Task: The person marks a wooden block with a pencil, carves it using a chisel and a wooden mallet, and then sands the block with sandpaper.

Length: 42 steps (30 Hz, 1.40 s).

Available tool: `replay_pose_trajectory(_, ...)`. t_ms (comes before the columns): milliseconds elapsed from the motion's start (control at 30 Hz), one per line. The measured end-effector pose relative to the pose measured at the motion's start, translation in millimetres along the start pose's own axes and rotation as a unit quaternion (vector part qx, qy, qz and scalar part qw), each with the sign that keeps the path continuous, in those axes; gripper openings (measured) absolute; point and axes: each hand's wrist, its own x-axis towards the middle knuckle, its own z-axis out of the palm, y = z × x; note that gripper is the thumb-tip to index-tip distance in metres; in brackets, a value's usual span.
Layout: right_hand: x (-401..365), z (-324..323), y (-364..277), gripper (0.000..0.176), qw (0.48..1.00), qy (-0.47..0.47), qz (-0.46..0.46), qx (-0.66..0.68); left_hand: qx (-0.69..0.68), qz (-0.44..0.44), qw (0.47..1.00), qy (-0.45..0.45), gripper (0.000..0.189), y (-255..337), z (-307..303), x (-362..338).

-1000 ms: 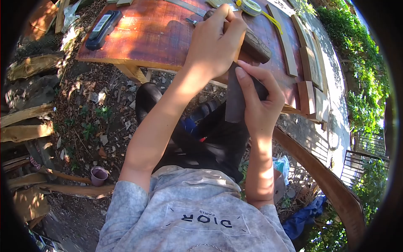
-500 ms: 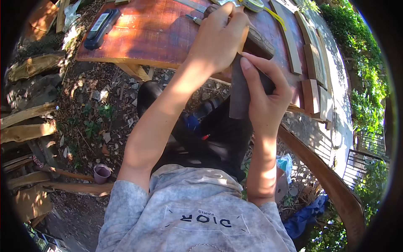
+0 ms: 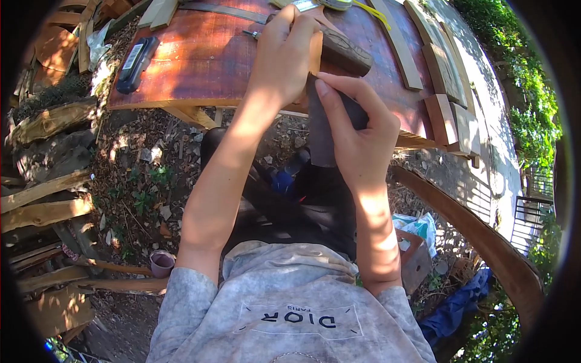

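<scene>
Left hand clenched round carved wood piece, which sticks out of fist toward 2 o'clock, over red-brown tabletop near its front edge. Right hand pinches dark sandpaper strip between thumb and fingers. Strip lies at 10 o'clock of palm, top end pressed against wood just below left fist, loose end hanging toward 6 o'clock. Black tool on tabletop at 9 o'clock, well apart.
</scene>
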Motion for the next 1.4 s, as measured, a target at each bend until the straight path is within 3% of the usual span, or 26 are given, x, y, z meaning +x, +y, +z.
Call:
replay_pose_trajectory(200,-8.7,-3.5,1.5,0.014,1.000,0.005,-0.016,-0.015,0.006,-0.011,1.000,-0.012,0.028,9.3,1.0,-5.6)
replay_pose_trajectory(233,-7.1,-0.7,1.4,0.014,1.000,0.010,-0.012,-0.018,0.003,0.005,1.000,0.025,0.028,1.1,5.1,-3.5)
replay_pose_trajectory(333,-8.0,-1.3,6.2,0.013,0.999,0.009,-0.036,-0.013,0.095,0.095,0.991,-0.009,0.028,3.2,0.5,-3.7)
replay_pose_trajectory(367,-7.8,-4.5,7.0,0.013,0.999,0.002,-0.033,-0.011,0.054,0.042,0.997,-0.022,0.030,-11.8,-2.5,-2.7)
replay_pose_trajectory(400,-10.8,-6.5,6.6,0.013,1.000,-0.004,-0.027,-0.008,0.048,0.043,0.998,-0.008,0.030,-11.3,-2.5,-2.0)
replay_pose_trajectory(433,-7.1,-9.5,-4.5,0.014,0.999,-0.017,0.049,-0.002,0.041,0.043,0.998,0.003,0.030,-9.9,-1.3,-3.2)
replay_pose_trajectory(533,-10.6,0.7,6.2,0.013,0.998,0.013,-0.062,-0.026,0.005,-0.001,1.000,0.012,0.029,9.6,7.5,-10.8)
replay_pose_trajectory(667,-1.5,-11.4,-11.3,0.014,0.999,-0.018,0.008,-0.038,-0.006,-0.039,0.999,0.014,0.027,15.6,8.0,-11.6)
replay_pose_trajectory(800,-12.7,-5.2,4.5,0.014,0.997,0.006,-0.060,-0.038,-0.004,0.003,1.000,0.005,0.028,12.1,9.3,-9.1)
replay_pose_trajectory(933,-6.8,-3.4,-2.2,0.013,0.999,0.018,-0.003,-0.026,-0.002,-0.037,0.999,-0.010,0.031,13.7,6.2,-9.0)
replay_pose_trajectory(1067,-16.7,-13.0,5.1,0.013,0.993,-0.027,-0.097,-0.058,-0.001,-0.024,0.999,-0.033,0.030,13.6,7.5,-8.7)
replay_pose_trajectory(1200,-6.8,-21.2,-1.1,0.015,0.991,-0.041,-0.076,-0.104,0.021,-0.041,0.996,-0.073,0.029,9.8,6.5,-6.5)
replay_pose_trajectory(1267,-6.2,-23.3,2.5,0.016,0.977,-0.074,-0.156,-0.122,0.022,-0.061,0.994,-0.089,0.030,10.6,8.1,-4.4)
replay_pose_trajectory(1333,-8.0,-27.1,3.9,0.016,0.965,-0.091,-0.207,-0.134,0.023,-0.033,0.993,-0.110,0.031,-0.6,7.8,2.8)
replay_pose_trajectory(1400,-2.8,-28.5,7.4,0.017,0.970,-0.062,-0.183,-0.147,0.058,0.039,0.990,-0.124,0.028,-6.2,7.5,-1.2)
